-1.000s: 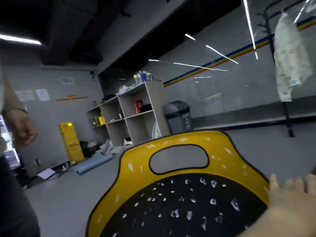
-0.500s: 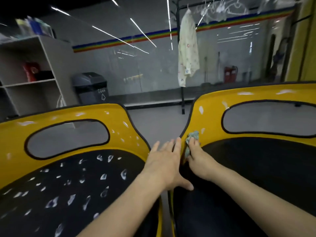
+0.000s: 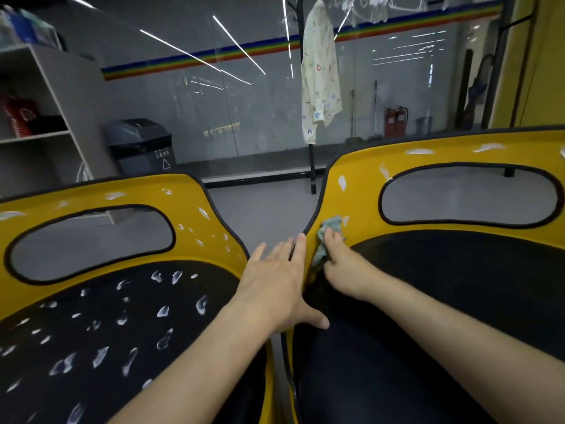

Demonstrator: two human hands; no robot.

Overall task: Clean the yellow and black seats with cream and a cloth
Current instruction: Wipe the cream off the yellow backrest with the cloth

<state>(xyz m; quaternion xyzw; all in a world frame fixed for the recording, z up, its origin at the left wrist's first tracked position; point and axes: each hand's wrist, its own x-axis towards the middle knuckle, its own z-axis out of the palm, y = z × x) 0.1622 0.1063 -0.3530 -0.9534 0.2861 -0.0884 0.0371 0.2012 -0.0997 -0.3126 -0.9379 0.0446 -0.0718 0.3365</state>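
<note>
Two yellow and black seats stand side by side. The left seat (image 3: 91,316) has many white cream dabs on its black pad and yellow rim. The right seat (image 3: 458,301) has a bare black pad and a few cream smears on its yellow rim. My right hand (image 3: 339,270) grips a small teal cloth (image 3: 328,232) and presses it against the yellow left edge of the right seat. My left hand (image 3: 278,289) lies flat with straight fingers on the outer left edge of the right seat, in the gap between the seats.
A grey shelf unit (image 3: 46,117) stands at the left with a dark waste bin (image 3: 140,145) beside it. A black rack (image 3: 310,154) with a pale shirt (image 3: 319,78) stands behind the seats. Fire extinguishers (image 3: 396,120) sit by the glass wall.
The view swung from the left seat alone to both seats. My right hand with the cloth has stayed on the right seat's yellow edge since half a second ago; my left hand rests beside it.
</note>
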